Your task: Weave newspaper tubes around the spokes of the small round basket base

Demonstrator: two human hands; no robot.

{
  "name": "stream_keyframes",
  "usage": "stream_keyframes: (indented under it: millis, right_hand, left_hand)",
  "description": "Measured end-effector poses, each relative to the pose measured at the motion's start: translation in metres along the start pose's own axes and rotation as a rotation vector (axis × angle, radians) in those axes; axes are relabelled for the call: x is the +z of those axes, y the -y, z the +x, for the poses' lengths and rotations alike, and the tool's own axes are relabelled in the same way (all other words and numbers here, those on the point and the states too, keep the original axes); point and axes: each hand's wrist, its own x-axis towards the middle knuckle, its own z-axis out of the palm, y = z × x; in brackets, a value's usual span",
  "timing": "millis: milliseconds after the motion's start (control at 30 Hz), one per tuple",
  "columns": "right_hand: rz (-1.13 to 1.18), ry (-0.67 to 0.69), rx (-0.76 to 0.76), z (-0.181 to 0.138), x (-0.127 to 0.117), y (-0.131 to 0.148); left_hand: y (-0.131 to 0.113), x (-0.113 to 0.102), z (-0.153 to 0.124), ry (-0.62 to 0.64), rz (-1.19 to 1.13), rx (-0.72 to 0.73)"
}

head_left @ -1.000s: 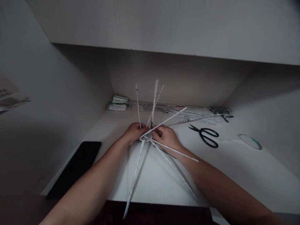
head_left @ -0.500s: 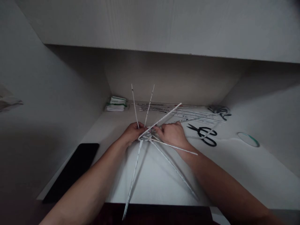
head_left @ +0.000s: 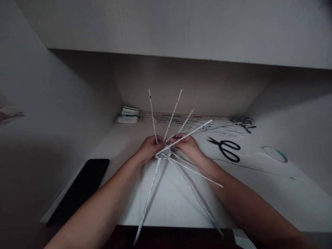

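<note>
Between my hands is a small woven piece point(head_left: 165, 154) of rolled-paper tubes, its centre tightly interlaced and long printed white spokes fanning out all round. My left hand point(head_left: 149, 148) is closed on the left edge of the weave, fingers pinching at the base of an upright spoke point(head_left: 151, 112). On the far right side, my right hand point(head_left: 190, 147) is closed with thumb and fingers pinching a paper tube by the weave. One long spoke point(head_left: 147, 204) points down past the table's front edge, and another point(head_left: 195, 195) slants to the lower right. Fingertip contacts are partly hidden behind the tubes.
Black scissors point(head_left: 228, 150) lie right of my hand, near a green-and-white ring point(head_left: 275, 154). Loose paper tubes point(head_left: 220, 128) are heaped at the back beside a dark grey bundle point(head_left: 243, 121). A white packet point(head_left: 129, 114) and black slab point(head_left: 80, 190) are left. A shelf point(head_left: 181, 31) overhangs.
The woven piece has shifted slightly right and its spokes have swung. My right hand has turned in closer to the weave, and a tube's long end now lies to the right below the scissors.
</note>
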Motion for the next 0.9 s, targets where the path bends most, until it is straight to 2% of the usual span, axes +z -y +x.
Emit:
stream_keyframes:
  millis: [133, 233, 333, 400, 467, 533, 633, 700, 767, 833, 900]
  right_hand:
    - [0.256, -0.126, 0.006, -0.001, 0.000, 0.007]
    - [0.452, -0.165, 0.031, 0.000, -0.006, 0.017]
    - [0.617, -0.195, 0.113, 0.008, -0.021, 0.029]
    - [0.585, -0.195, 0.169, 0.016, -0.037, 0.036]
    - [0.373, -0.127, 0.202, 0.023, -0.057, 0.040]
    - [0.037, -0.108, 0.161, 0.024, -0.082, 0.041]
    - [-0.626, -0.102, 0.104, 0.013, -0.127, 0.037]
    - [-1.074, -0.082, -0.018, -0.002, -0.158, 0.034]
    - [-1.422, -0.065, 0.023, -0.018, -0.183, 0.032]
    - [-1.589, -0.038, 0.140, -0.030, -0.200, 0.031]
    - [-1.624, -0.027, 0.193, -0.036, -0.206, 0.032]
  left_hand:
    - [-0.002, 0.003, -0.001, 0.000, -0.025, 0.036]
    - [-0.003, 0.004, -0.002, 0.042, -0.074, 0.079]
    - [-0.004, 0.004, -0.002, 0.069, -0.105, 0.136]
    - [-0.004, 0.004, -0.001, 0.080, -0.103, 0.136]
    - [-0.004, 0.003, 0.000, 0.085, -0.086, 0.115]
    - [-0.003, 0.002, 0.001, 0.072, -0.078, 0.099]
    - [-0.002, 0.001, 0.002, 0.048, -0.094, 0.081]
    - [-0.002, 0.001, 0.002, 0.035, -0.091, 0.073]
    - [-0.002, 0.001, 0.002, 0.031, -0.078, 0.063]
    - [-0.003, 0.002, 0.001, 0.034, -0.078, 0.051]
    - [-0.003, 0.001, 0.000, 0.043, -0.078, 0.039]
